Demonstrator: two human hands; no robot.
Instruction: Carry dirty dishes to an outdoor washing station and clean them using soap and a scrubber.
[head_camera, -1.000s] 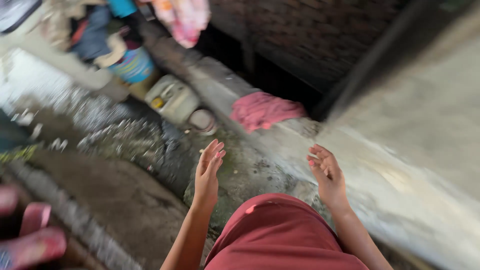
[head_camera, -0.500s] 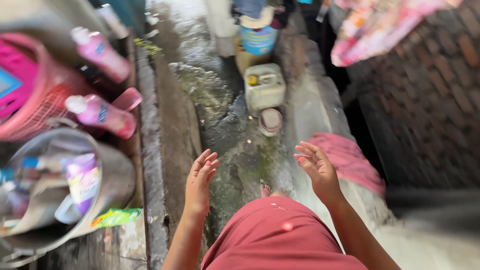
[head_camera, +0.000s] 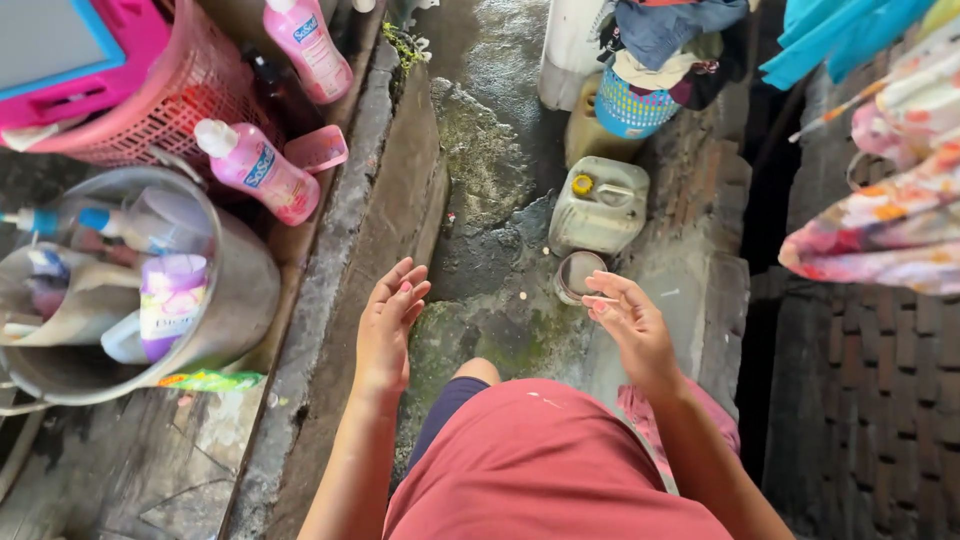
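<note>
Hands are hovering empty above wet concrete floor (head_camera: 480, 200), fingers spread and loosely curled, palms turned inward. Left hand (head_camera: 388, 330) is hanging beside the curb (head_camera: 340, 250); right hand (head_camera: 630, 325) is hanging just below a small round tin (head_camera: 575, 275). A pale jerrycan (head_camera: 600, 208) with yellow cap is standing at 12 o'clock from the tin. At 9 o'clock from the left hand, a grey bucket (head_camera: 235, 300) is holding bottles; a pink bottle (head_camera: 255, 172) is lying at 11 o'clock, next to a pink basket (head_camera: 170, 95).
</note>
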